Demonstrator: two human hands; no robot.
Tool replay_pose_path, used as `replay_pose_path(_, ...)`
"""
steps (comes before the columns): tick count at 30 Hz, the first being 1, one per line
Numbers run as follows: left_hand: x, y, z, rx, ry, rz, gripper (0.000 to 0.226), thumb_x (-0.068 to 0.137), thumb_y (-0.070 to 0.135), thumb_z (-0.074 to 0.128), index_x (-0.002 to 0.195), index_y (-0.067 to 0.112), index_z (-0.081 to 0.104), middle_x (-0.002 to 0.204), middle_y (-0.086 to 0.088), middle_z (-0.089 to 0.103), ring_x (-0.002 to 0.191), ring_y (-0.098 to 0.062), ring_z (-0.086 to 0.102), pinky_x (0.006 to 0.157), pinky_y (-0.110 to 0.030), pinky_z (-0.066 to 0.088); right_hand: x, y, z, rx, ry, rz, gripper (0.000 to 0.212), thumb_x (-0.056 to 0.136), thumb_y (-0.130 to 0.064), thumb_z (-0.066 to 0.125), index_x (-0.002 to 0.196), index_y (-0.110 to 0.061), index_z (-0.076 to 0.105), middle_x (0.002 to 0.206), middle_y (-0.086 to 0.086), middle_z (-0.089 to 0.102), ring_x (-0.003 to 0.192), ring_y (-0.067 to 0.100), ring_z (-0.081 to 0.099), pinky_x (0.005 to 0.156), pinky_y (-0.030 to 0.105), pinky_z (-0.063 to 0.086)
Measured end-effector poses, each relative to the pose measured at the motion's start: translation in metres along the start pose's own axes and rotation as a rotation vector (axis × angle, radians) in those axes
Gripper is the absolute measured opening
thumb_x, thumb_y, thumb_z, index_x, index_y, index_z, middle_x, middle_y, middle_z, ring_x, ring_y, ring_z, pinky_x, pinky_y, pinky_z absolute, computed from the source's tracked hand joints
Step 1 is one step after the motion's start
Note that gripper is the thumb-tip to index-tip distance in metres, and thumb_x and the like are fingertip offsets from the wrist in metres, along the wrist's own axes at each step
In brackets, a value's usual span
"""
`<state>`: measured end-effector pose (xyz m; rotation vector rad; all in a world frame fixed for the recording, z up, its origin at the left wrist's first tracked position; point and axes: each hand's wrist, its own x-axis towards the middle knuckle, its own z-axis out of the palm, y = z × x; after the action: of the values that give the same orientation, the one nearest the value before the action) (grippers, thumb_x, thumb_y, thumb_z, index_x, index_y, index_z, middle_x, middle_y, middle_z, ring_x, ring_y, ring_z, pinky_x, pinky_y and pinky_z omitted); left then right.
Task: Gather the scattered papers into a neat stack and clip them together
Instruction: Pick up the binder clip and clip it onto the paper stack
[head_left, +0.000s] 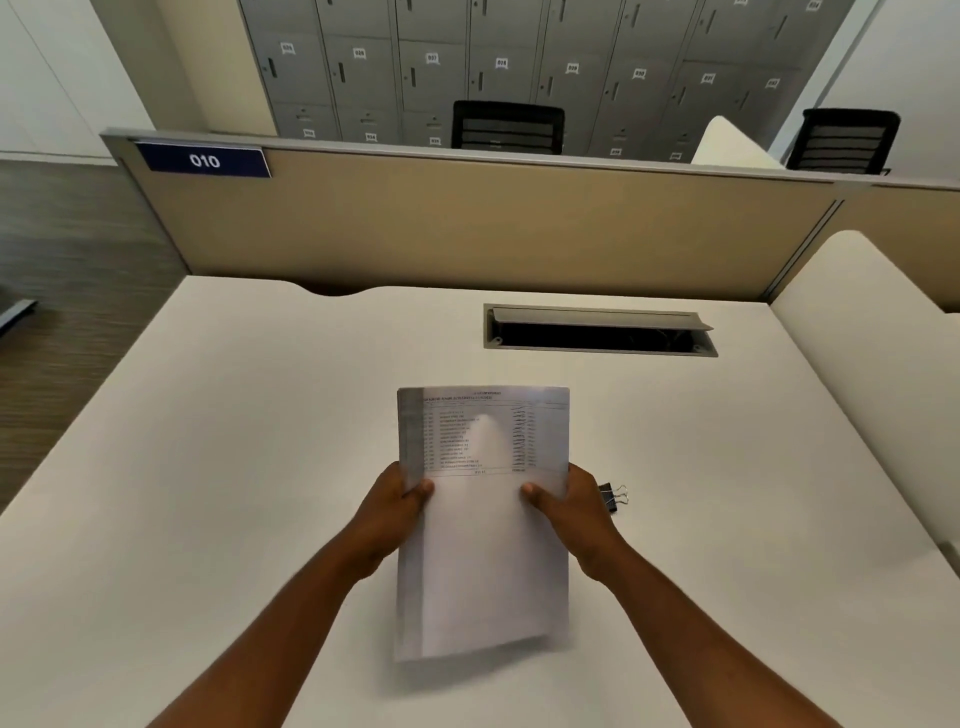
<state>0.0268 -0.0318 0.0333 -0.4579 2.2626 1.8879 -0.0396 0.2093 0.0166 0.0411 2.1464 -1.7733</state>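
We are holding the papers (483, 519) between left hand (397, 512) and right hand (574, 512), thumbs pinching; loosening either grip risks sheets fanning before the clip (613, 498) beside our right grip.

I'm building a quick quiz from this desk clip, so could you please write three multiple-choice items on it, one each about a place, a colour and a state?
1. Where is the binder clip?
A. on the desk beside the right hand
B. clamped on the papers
C. inside the cable tray

2. What colour is the 010 sign?
A. red
B. dark blue
C. green

3. How are the papers held?
A. lying untouched
B. by one hand
C. by both hands

Answers: 1 A, it lies on the desk by the right hand. 2 B, white digits on dark blue. 3 C, the left hand and the right hand grip the side edges.
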Motion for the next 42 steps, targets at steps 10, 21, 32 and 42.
replay_pose_path(10, 0.006, -0.041, 0.012, -0.175, -0.108, -0.322, 0.035, 0.103, 0.026, 0.048, 0.137, 0.019, 0.050, 0.120, 0.002, 0.065, 0.110, -0.020, 0.062, 0.091, -0.037, 0.055, -0.005, 0.040, 0.009, -0.020, 0.033, 0.221, 0.040, 0.090, -0.011, 0.075, 0.129, -0.013, 0.066, 0.118, 0.007, 0.073, 0.103, 0.027, 0.071, 0.093, 0.045, 0.060)
replay_pose_path(21, 0.020, -0.064, 0.033, -0.098, 0.054, -0.333, 0.036, 0.093, 0.014, 0.067, 0.128, 0.009, 0.062, 0.121, -0.005, 0.068, 0.106, -0.018, 0.064, 0.085, -0.023, 0.051, -0.005, 0.062, 0.002, -0.015, 0.018, 0.295, 0.041, 0.091, -0.010, 0.073, 0.132, -0.013, 0.065, 0.118, 0.003, 0.073, 0.103, 0.023, 0.071, 0.090, 0.037, 0.061)
replay_pose_path(32, 0.026, -0.077, 0.040, 0.087, 0.192, -0.381, 0.033, 0.089, 0.014, 0.069, 0.122, 0.007, 0.066, 0.117, -0.010, 0.069, 0.102, -0.026, 0.065, 0.088, -0.032, 0.053, 0.008, 0.063, -0.025, -0.342, 0.194, 0.270, 0.025, 0.087, -0.028, 0.076, 0.110, -0.023, 0.067, 0.093, -0.006, 0.073, 0.091, 0.018, 0.071, 0.087, 0.040, 0.059)
replay_pose_path(42, 0.027, -0.076, 0.048, 0.239, 0.239, -0.390, 0.024, 0.088, 0.016, 0.069, 0.111, 0.009, 0.069, 0.108, -0.012, 0.071, 0.091, -0.025, 0.064, 0.078, -0.032, 0.053, 0.030, 0.059, -0.087, -0.572, 0.583, 0.124, 0.025, 0.092, -0.040, 0.067, 0.108, -0.021, 0.067, 0.105, -0.002, 0.064, 0.095, 0.022, 0.063, 0.078, 0.031, 0.045)
